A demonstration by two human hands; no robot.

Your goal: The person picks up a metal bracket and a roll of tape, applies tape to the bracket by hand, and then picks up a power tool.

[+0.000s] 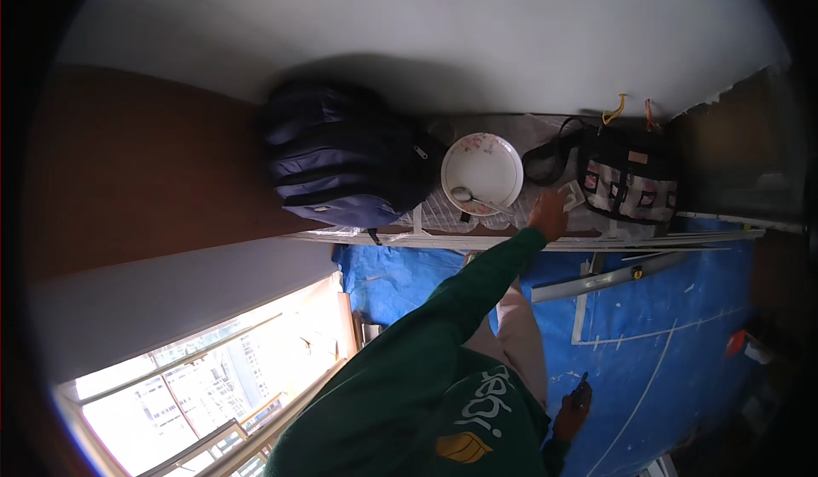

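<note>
My left hand (550, 214) reaches over the ledge, between a plate and a patterned bag. Its fingers are drawn together beside a small pale flat piece (574, 194); their grip is too small to make out. Left of this hand sits the white, flower-rimmed plate (481, 166). A metal spoon (463, 194) rests in the plate, its handle pointing toward my left hand. Lower right, away from the ledge, my right hand (573, 416) is closed around a small dark object (581, 394) with a narrow tip. The object's kind is unclear.
A dark blue backpack (341, 162) stands left of the plate. The black bag (635, 179) with picture panels leans to the right, below yellow hooks (615, 109). Long strips (477, 242) line the ledge front. A metal level (605, 279) lies on blue sheeting (648, 375). A bright window (204, 383) is lower left.
</note>
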